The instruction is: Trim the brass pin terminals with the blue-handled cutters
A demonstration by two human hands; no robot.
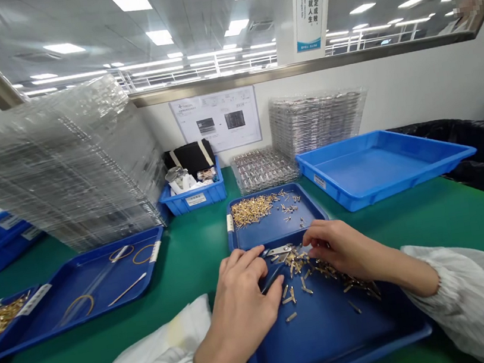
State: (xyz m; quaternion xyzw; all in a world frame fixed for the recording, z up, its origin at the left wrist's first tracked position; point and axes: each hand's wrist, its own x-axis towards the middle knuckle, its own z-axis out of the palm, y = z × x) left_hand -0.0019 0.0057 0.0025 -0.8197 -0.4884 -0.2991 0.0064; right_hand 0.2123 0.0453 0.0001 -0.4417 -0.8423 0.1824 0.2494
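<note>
Head view. Two bare hands at work over the near blue tray (319,345), which lies end to end with the far blue tray (272,236) on the green surface (192,245).

Left hand (247,283): over the near tray's left edge, thumb and fingers half-closed round the dark handles of a small pair of pliers (280,250); bright metal head points right, near the tray's far edge. Whether the pliers grip anything: cannot tell.

Right hand (345,245): over the near tray's far right part, fingers bent and thumb drawn in close beside them, tips at the pins. Cannot tell if a pin is between them.

Loose metal pins (297,262): heaped toward the near tray's far edge between the hands, more running under the right hand, a few strays toward the middle.

Far tray: dense gold pile (252,210) at its far left corner; smaller bits (288,208) scattered to its right.

Progress, as judged: partway through. The heap under the hands looks like the portion left to handle; the far pile may be the finished lot, though which tray feeds which is not shown. Another pin tray (1,323) at the surface's left side; its part in the work is unclear. A filled clear blister tray (265,169) sits by the surface's far edge.
</note>
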